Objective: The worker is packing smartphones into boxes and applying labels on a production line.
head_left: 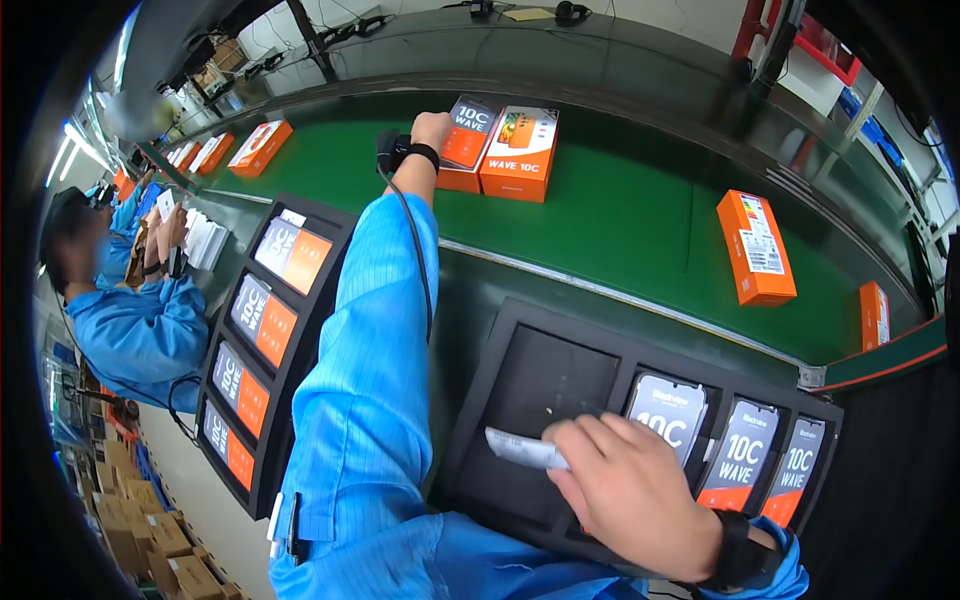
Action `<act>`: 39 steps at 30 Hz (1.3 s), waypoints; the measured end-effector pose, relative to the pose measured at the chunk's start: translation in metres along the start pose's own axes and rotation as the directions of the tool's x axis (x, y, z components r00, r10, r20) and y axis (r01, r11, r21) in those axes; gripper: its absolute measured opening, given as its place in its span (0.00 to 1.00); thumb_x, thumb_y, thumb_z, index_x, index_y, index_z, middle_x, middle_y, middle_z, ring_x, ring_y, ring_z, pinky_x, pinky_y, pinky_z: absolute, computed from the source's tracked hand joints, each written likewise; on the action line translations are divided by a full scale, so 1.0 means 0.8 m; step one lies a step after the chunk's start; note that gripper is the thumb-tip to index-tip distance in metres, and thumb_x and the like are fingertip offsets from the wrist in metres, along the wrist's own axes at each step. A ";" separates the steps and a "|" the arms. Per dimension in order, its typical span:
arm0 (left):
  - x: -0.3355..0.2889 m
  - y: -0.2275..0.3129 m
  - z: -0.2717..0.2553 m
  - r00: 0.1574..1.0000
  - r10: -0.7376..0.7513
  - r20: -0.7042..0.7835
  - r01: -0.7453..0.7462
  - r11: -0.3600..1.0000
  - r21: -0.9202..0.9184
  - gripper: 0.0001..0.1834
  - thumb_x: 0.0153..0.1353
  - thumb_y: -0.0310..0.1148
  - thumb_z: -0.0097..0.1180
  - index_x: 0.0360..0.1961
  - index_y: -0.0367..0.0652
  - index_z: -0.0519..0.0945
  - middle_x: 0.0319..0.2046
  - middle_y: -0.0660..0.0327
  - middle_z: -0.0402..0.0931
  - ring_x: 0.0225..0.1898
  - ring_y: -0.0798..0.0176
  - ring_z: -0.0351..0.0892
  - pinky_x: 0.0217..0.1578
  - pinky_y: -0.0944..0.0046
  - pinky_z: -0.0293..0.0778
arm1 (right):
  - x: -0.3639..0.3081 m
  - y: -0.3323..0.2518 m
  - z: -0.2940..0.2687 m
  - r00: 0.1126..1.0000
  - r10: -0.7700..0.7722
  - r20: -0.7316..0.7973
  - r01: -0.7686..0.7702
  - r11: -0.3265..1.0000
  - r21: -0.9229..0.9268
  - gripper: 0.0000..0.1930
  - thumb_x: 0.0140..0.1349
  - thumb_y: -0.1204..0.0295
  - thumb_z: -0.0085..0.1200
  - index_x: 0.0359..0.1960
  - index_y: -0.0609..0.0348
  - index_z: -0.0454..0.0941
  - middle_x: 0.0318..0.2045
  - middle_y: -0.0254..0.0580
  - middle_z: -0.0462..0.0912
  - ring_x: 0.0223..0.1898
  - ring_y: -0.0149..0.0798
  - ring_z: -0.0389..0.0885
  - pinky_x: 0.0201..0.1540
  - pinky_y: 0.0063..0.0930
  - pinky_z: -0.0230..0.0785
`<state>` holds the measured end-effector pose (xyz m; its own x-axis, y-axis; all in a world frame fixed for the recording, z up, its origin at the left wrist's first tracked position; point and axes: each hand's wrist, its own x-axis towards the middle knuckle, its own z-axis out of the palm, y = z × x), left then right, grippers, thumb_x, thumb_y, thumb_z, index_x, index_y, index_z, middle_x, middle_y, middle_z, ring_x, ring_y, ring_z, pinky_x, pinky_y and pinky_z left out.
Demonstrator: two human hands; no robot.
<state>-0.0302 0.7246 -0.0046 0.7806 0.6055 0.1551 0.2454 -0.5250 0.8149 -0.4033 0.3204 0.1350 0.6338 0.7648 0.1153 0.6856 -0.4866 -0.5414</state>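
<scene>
Plainly, the right hand (pixel 632 482) has fingers pinched on a pale strip (pixel 518 449), long axis leftward over the black tray (pixel 552 372); the left hand (pixel 432 131), grip unclear, is nearer the orange box (pixel 458 181) on the green belt (pixel 625 230).

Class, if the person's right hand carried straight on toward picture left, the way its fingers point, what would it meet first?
Probably the left sleeve: the right hand, its white slip leading, would cross above the tray. Depth is unclear; lower down, it could strike the tray's rim.
</scene>
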 end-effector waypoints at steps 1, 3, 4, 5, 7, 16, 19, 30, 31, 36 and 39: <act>-0.024 0.027 -0.002 1.000 0.014 -0.018 -0.011 0.988 0.153 0.23 0.60 0.41 0.49 0.38 0.28 0.82 0.37 0.41 0.81 0.37 0.38 0.81 0.42 0.50 0.74 | -0.003 -0.005 -0.008 1.000 0.012 -0.004 -0.012 1.000 -0.002 0.11 0.50 0.75 0.56 0.36 0.59 0.71 0.29 0.38 0.75 0.32 0.39 0.76 0.32 0.30 0.64; -0.015 0.015 -0.013 1.000 0.016 -0.027 -0.008 0.959 0.283 0.33 0.63 0.55 0.43 0.40 0.30 0.83 0.40 0.40 0.80 0.43 0.35 0.78 0.49 0.50 0.71 | -0.009 -0.015 -0.028 1.000 0.028 0.014 -0.028 0.999 0.031 0.14 0.45 0.77 0.64 0.35 0.57 0.77 0.30 0.38 0.77 0.32 0.45 0.77 0.35 0.34 0.68; -0.020 0.017 -0.005 0.990 0.124 -0.067 -0.080 0.888 0.452 0.35 0.62 0.59 0.41 0.38 0.33 0.84 0.43 0.39 0.78 0.46 0.38 0.77 0.50 0.50 0.71 | -0.018 -0.016 -0.043 0.996 0.090 -0.024 -0.089 0.994 0.055 0.05 0.52 0.76 0.60 0.30 0.55 0.77 0.29 0.40 0.78 0.32 0.46 0.78 0.37 0.35 0.69; -0.025 0.017 0.005 0.969 0.234 -0.080 -0.138 0.782 0.607 0.38 0.61 0.63 0.39 0.36 0.35 0.85 0.47 0.38 0.77 0.49 0.41 0.77 0.50 0.51 0.71 | -0.027 -0.009 -0.053 0.995 0.104 -0.010 -0.103 0.994 0.044 0.07 0.52 0.75 0.60 0.32 0.55 0.77 0.31 0.41 0.76 0.34 0.47 0.77 0.38 0.36 0.69; -0.034 0.017 0.019 0.960 0.271 -0.070 -0.162 0.743 0.649 0.41 0.62 0.64 0.33 0.38 0.33 0.84 0.45 0.40 0.78 0.54 0.41 0.71 0.56 0.51 0.63 | -0.040 0.006 -0.067 0.989 0.143 -0.045 -0.143 0.990 0.015 0.08 0.54 0.75 0.59 0.36 0.56 0.77 0.32 0.43 0.77 0.36 0.46 0.78 0.38 0.34 0.69; -0.146 0.085 0.096 0.903 0.324 0.282 -0.428 0.623 0.654 0.49 0.55 0.70 0.41 0.57 0.30 0.71 0.58 0.38 0.66 0.62 0.41 0.60 0.63 0.49 0.52 | -0.045 0.008 -0.062 0.947 0.117 -0.300 -0.150 0.984 -0.091 0.10 0.41 0.80 0.64 0.28 0.58 0.79 0.28 0.38 0.78 0.30 0.43 0.77 0.31 0.32 0.65; -0.182 0.103 0.100 0.901 0.349 0.257 -0.433 0.688 0.582 0.50 0.46 0.64 0.56 0.61 0.33 0.66 0.58 0.38 0.64 0.62 0.40 0.61 0.63 0.48 0.57 | -0.064 0.011 -0.069 0.939 0.058 -0.340 -0.089 0.993 -0.079 0.12 0.39 0.81 0.63 0.29 0.58 0.79 0.29 0.39 0.78 0.29 0.43 0.76 0.31 0.33 0.64; -0.097 0.124 -0.021 0.890 0.352 0.291 -0.455 0.631 0.628 0.41 0.44 0.62 0.58 0.61 0.60 0.72 0.51 0.49 0.75 0.52 0.45 0.76 0.50 0.50 0.73 | -0.086 0.016 -0.065 0.957 0.007 -0.291 -0.020 0.999 -0.042 0.14 0.40 0.80 0.62 0.33 0.56 0.79 0.30 0.36 0.78 0.29 0.40 0.76 0.31 0.31 0.64; -0.094 0.116 -0.026 0.901 0.286 0.326 -0.433 0.642 0.633 0.41 0.44 0.62 0.58 0.62 0.62 0.72 0.51 0.49 0.75 0.53 0.46 0.75 0.50 0.51 0.73 | -0.085 0.018 -0.063 0.960 0.002 -0.279 -0.015 0.999 -0.043 0.14 0.40 0.80 0.62 0.33 0.56 0.80 0.30 0.35 0.77 0.29 0.40 0.76 0.31 0.31 0.63; -0.108 0.114 -0.004 0.894 0.235 0.382 -0.446 0.561 0.698 0.43 0.45 0.61 0.56 0.66 0.65 0.66 0.57 0.48 0.70 0.56 0.43 0.72 0.54 0.50 0.70 | -0.087 0.025 -0.057 0.955 -0.030 -0.295 0.005 0.996 -0.086 0.13 0.42 0.79 0.62 0.33 0.56 0.80 0.30 0.35 0.77 0.28 0.38 0.75 0.31 0.30 0.63; -0.119 0.110 0.013 0.916 0.227 0.330 -0.401 0.550 0.733 0.44 0.46 0.62 0.55 0.67 0.64 0.64 0.60 0.45 0.66 0.59 0.39 0.68 0.56 0.49 0.69 | -0.083 0.024 -0.062 0.955 -0.027 -0.294 0.000 0.996 -0.091 0.12 0.44 0.78 0.62 0.33 0.56 0.80 0.30 0.35 0.77 0.28 0.38 0.75 0.30 0.30 0.63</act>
<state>-0.0765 0.6145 0.0464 0.9607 0.2378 0.1429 0.2435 -0.9696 -0.0235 -0.4147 0.2392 0.1579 0.6925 0.6196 0.3694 0.7153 -0.5234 -0.4631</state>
